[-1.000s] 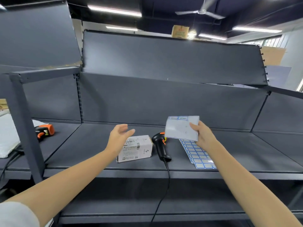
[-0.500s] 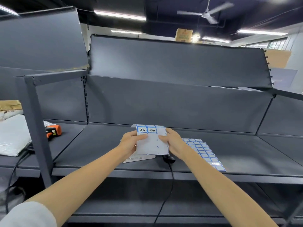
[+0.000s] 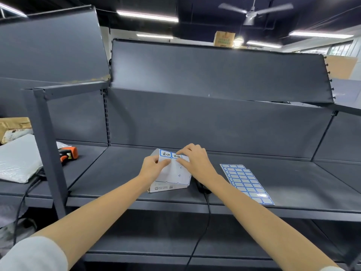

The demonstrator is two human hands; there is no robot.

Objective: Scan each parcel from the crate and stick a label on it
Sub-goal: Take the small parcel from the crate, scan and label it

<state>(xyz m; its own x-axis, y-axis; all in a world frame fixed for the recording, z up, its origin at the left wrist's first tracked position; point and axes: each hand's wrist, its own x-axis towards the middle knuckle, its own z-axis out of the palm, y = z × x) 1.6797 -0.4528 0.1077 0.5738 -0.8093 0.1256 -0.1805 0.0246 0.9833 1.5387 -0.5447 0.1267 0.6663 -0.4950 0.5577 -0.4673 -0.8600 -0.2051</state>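
At 9 o'clock, beyond the grey upright post: a silvery mailer bag and an orange-black scanner on the neighbouring shelf. Centre bay: dark shelf, bare from the post to the hands, front edge running across at 6 o'clock. Left hand pinching the left side of a label sheet, thumb on its face. Just under the sheet, resting on the shelf: white parcel, only its near edge showing. Right hand at the sheet's top right, fingertips curled onto a blue-bordered label there. Directly right of the parcel, partly hidden under the right wrist: black scanner, cable dropping over the edge. Towards 3 o'clock: spare label sheets flat on the shelf, open surface beyond.
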